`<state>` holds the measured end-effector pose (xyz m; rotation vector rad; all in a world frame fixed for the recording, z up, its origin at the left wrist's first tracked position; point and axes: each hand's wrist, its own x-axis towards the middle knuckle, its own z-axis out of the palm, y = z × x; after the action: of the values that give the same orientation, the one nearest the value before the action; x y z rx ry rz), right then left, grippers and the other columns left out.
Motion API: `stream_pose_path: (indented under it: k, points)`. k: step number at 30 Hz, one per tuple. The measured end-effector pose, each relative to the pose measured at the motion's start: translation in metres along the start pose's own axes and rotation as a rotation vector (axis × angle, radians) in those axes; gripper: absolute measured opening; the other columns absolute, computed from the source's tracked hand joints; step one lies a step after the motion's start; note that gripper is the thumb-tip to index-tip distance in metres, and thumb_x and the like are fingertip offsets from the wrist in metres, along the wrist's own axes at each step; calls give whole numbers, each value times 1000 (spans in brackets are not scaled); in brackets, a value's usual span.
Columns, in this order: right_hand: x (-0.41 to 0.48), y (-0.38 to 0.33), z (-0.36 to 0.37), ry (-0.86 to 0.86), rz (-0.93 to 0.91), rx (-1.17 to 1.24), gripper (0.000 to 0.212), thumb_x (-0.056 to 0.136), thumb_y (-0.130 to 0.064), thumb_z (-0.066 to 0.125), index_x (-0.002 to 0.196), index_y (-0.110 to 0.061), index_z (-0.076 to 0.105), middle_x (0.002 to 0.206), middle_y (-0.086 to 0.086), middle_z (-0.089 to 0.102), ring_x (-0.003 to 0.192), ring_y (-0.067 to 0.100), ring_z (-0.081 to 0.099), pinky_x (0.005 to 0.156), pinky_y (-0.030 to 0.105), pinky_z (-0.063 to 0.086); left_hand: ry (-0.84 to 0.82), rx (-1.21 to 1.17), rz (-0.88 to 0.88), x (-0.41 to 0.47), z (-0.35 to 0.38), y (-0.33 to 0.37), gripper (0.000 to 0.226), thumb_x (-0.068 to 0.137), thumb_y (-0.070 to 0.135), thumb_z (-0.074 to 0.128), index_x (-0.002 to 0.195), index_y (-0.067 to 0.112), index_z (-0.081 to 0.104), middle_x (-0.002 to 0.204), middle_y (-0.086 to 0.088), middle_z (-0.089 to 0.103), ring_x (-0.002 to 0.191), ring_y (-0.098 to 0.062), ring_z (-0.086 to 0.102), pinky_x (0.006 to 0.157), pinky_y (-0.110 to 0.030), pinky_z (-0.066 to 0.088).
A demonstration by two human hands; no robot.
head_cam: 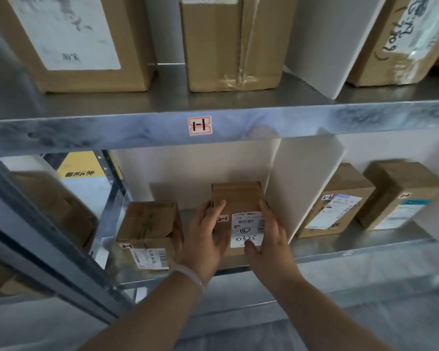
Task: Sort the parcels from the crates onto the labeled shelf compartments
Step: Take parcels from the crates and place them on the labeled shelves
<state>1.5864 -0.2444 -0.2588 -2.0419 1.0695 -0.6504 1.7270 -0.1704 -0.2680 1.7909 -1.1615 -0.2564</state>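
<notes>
Shelf [340, 241] parcel [238, 198] long axis runs front-to-back.

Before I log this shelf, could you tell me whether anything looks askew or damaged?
The white divider panel on the lower shelf leans rather than standing upright. The tall brown cardboard box above has wrinkled, crushed tape at its bottom edge. Both hands have a grip on a small brown parcel.

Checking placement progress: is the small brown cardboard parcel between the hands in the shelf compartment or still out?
In. The small brown cardboard parcel sits inside the metal shelf, left of the white divider panel, both hands holding it.
</notes>
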Motion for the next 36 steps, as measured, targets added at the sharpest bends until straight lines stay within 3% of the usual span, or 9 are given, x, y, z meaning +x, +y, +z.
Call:
stream_pose_path:
  k: [4,8,14,18,21,24,27,30,36]
  points:
    - [18,0,6,59,-2,29,92,82,-5,65,150,-41,16,141,-8,39,128,13,40,100,17,30,-6,18,7,14,3,0,69,86,6,72,146,25,43,148,-5,35,135,-16,41,112,-25,37]
    - [23,1,10,67,13,7,92,84,-5,63,150,-42,12,145,1,40,127,21,44,103,28,36,-39,46,4,18,3,0,73,87,11,73,149,26,37,150,-5,33,137,-16,38,114,-30,37]
    - [14,-7,7,94,-17,-43,92,85,-7,63,150,-44,9,147,2,34,133,24,35,110,42,33,-97,84,38,14,-12,5,89,89,28,72,152,42,11,157,-2,22,144,-14,26,114,-21,25]
    - [-1,-23,3,176,-167,-125,95,80,-6,66,150,-42,13,151,5,27,135,30,32,108,50,38,-30,165,180,1,-39,12,86,88,34,71,155,32,18,159,1,24,146,-11,23,119,-26,25]
    - [-11,-41,9,210,-367,-170,91,78,-4,67,151,-33,21,157,2,19,143,27,24,109,44,34,39,183,249,-15,-65,6,80,87,34,72,154,31,27,157,5,28,145,0,15,117,-14,16]
    - [-21,-56,28,96,-499,-186,81,82,-11,63,151,-31,24,159,-5,16,146,15,18,113,29,22,111,188,204,-31,-91,-8,72,84,26,77,147,26,41,149,-5,42,141,-17,35,113,-38,38]
    - [-29,-64,57,-151,-490,-180,85,87,-22,60,148,-47,7,160,-11,8,146,9,14,113,24,23,206,257,125,-44,-109,-27,69,81,19,79,143,14,49,145,-14,46,136,-30,42,106,-53,43]
    - [-27,-65,81,-336,-364,-197,93,89,-30,60,137,-63,-13,160,-14,-1,147,14,11,113,31,29,226,349,-8,-51,-120,-41,75,82,27,79,147,14,44,149,-18,41,139,-35,37,111,-56,37]
    - [-22,-70,102,-403,-337,-128,91,88,-26,62,145,-55,-3,161,-9,7,146,14,14,109,22,22,128,433,-141,-59,-124,-59,77,89,44,66,154,28,27,161,-13,20,149,-31,14,119,-48,19]
